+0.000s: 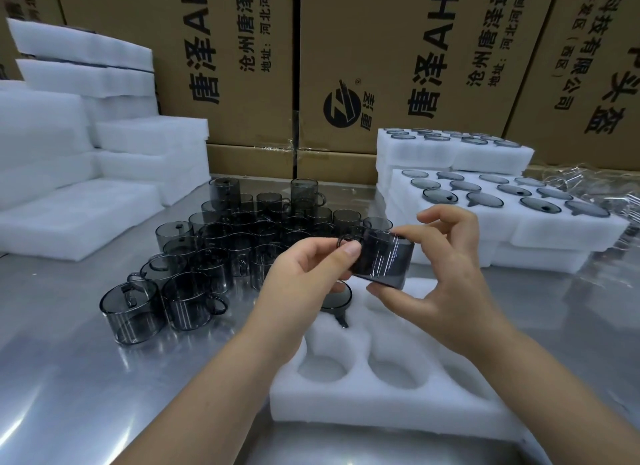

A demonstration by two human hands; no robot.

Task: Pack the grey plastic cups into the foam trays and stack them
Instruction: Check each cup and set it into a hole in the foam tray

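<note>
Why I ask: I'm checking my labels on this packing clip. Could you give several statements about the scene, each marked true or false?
1. The left hand and right hand hold one cup over the near tray. True.
2. The near tray is full. False: only one seated cup shows in it, and several holes are empty.
3. The right trays hold cups. True.
4. The loose cups stand on a cardboard box. False: they stand on the metal table.
5. Foam blocks are stacked at the left. True.
</note>
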